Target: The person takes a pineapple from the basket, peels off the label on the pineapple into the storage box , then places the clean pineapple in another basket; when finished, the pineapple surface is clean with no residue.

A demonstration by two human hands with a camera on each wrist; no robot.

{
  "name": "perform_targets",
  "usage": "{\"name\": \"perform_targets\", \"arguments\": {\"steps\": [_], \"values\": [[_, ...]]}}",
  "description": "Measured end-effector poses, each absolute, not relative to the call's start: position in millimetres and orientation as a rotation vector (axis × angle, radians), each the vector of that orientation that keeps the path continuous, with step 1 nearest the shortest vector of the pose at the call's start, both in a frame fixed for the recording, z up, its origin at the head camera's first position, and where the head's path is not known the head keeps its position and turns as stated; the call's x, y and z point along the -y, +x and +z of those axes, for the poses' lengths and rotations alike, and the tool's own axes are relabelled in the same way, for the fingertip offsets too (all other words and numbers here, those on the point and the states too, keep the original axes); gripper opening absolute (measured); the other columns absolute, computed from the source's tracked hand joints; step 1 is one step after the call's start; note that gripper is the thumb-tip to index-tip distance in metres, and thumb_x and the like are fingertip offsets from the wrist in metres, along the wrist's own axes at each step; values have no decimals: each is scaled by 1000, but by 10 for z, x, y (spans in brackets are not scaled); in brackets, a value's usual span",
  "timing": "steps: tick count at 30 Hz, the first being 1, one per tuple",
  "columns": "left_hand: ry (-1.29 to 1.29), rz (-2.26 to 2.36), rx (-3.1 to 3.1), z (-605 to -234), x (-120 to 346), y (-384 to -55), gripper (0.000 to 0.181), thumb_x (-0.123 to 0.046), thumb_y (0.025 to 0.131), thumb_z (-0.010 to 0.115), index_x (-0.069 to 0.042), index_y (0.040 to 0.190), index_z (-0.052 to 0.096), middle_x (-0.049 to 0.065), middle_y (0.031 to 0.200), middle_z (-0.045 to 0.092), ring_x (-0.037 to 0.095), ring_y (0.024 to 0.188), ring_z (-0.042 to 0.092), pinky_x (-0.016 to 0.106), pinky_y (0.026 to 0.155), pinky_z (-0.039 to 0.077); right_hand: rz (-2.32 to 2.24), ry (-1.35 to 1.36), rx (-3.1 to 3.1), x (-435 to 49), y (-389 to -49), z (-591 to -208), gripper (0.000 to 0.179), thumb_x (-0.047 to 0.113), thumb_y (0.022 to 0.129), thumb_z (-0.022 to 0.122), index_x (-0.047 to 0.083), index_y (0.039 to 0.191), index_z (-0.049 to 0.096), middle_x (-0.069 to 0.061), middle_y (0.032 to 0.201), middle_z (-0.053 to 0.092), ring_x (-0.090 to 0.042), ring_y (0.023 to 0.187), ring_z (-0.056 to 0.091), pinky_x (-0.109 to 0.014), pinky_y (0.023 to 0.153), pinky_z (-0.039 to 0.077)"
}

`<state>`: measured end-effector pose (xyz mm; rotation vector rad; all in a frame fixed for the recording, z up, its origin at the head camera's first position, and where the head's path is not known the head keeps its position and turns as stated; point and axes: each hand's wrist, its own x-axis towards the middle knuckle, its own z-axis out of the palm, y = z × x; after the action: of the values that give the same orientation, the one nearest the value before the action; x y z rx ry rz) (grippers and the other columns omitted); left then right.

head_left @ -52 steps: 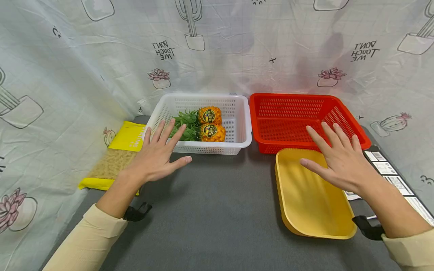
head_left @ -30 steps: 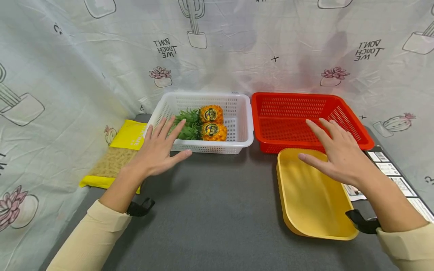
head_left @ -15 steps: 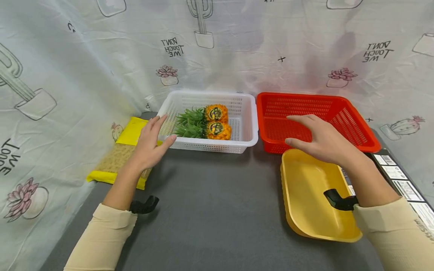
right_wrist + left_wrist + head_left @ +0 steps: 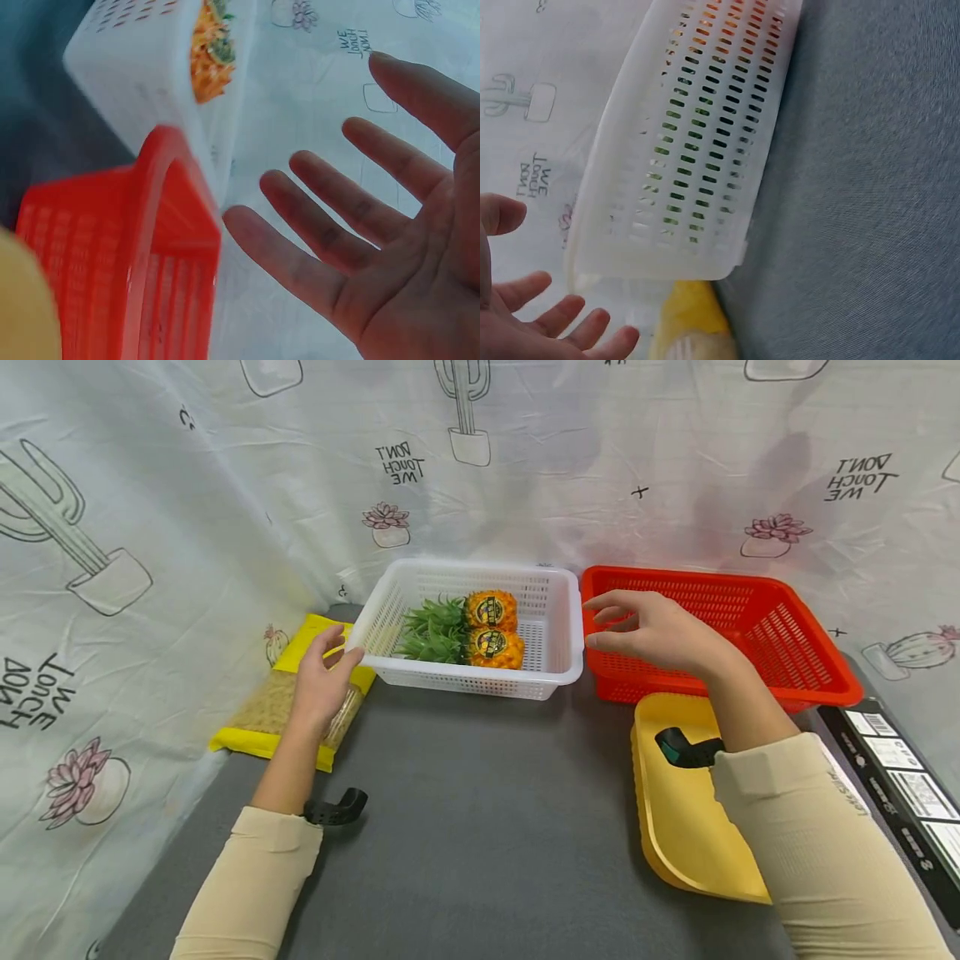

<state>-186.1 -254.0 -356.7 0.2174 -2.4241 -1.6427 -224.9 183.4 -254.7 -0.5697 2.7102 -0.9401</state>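
Observation:
Two orange pineapples point(image 4: 495, 647) with green leafy crowns point(image 4: 435, 631) and dark round labels lie side by side in a white perforated basket point(image 4: 465, 674). By this basket's left end is my left hand point(image 4: 318, 681), fingers loosely bent and thumb apart, with nothing in its grasp. The left wrist view shows its fingertips near the basket's corner. My right hand point(image 4: 660, 631) hangs over the left part of a red basket point(image 4: 783, 643), fingertips close to the white basket's right rim. In the right wrist view its fingers point(image 4: 307, 225) are spread and hold nothing.
A yellow tray point(image 4: 675, 827) stands in front of the red basket, partly hidden under my right sleeve. Behind my left hand lies a yellow bag of pasta point(image 4: 262, 706). A black package with white labels point(image 4: 900, 777) lies at the right. A printed curtain point(image 4: 540, 485) hangs behind the baskets.
Both hands have moved in toward the white basket's ends; the right one has swung left from over the yellow tray and red basket. Their spread fingers have bent. The view has shifted slightly.

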Motion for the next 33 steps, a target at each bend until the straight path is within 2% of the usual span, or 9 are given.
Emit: {"name": "perform_targets", "arguments": {"steps": [4,6,9,13,17,23,28,33], "values": [[339,-1840,2315,-3641,2514,-1889,67,-31,104,57,-17,164,29,14,162,35,26,137,49,40,103,48,-1023,-532,-2615,-1687,-2372,-2540,59,36,95,74,20,148,53,-14,143,58,-37,121,62,-51,95,58],[383,-1924,2250,-3680,2505,-1905,67,-29,104,57,-19,164,28,14,161,35,20,129,51,37,102,50,-1068,-517,-2556,-1607,-2435,-2545,58,34,95,74,19,148,53,-15,144,57,-38,121,63,-50,92,60],[407,-2066,2127,-3729,2484,-1927,69,-25,104,58,-18,164,26,15,159,36,14,120,53,38,103,52,-1116,-494,-2483,-1497,-2510,-2557,58,31,95,74,18,148,53,-16,147,55,-37,126,60,-50,92,60],[427,-2187,1954,-3776,2433,-1958,66,-14,102,58,-17,162,31,13,153,41,10,114,57,39,101,55,-1186,-435,-2379,-1362,-2602,-2612,58,25,96,73,14,149,51,-17,151,52,-37,131,55,-52,93,59],[455,-2216,1834,-3783,2386,-1985,61,-5,100,57,-16,158,40,11,147,47,12,113,60,38,98,58,-1231,-340,-2307,-1255,-2705,-2693,60,23,95,73,13,150,50,-18,152,49,-38,133,50,-54,93,59],[491,-2263,1693,-3789,2332,-2012,60,-1,98,52,-16,155,44,5,135,53,14,115,60,50,109,49,-1244,-188,-2249,-1081,-2818,-2783,62,23,94,74,16,151,50,-16,155,44,-43,137,47,-52,95,58],[468,-2292,1631,-3804,2296,-2025,61,1,97,50,-14,155,43,10,141,51,19,119,58,55,113,45,-1226,-70,-2210,-949,-2873,-2792,63,23,95,72,17,154,47,-16,159,37,-45,142,42,-54,94,58],[471,-2297,1619,-3830,2292,-2031,60,1,97,51,-14,154,44,14,146,49,22,122,58,54,113,45,-1246,39,-2135,-810,-2926,-2824,67,20,95,72,18,156,45,-19,159,39,-46,143,42,-58,99,55]]}}
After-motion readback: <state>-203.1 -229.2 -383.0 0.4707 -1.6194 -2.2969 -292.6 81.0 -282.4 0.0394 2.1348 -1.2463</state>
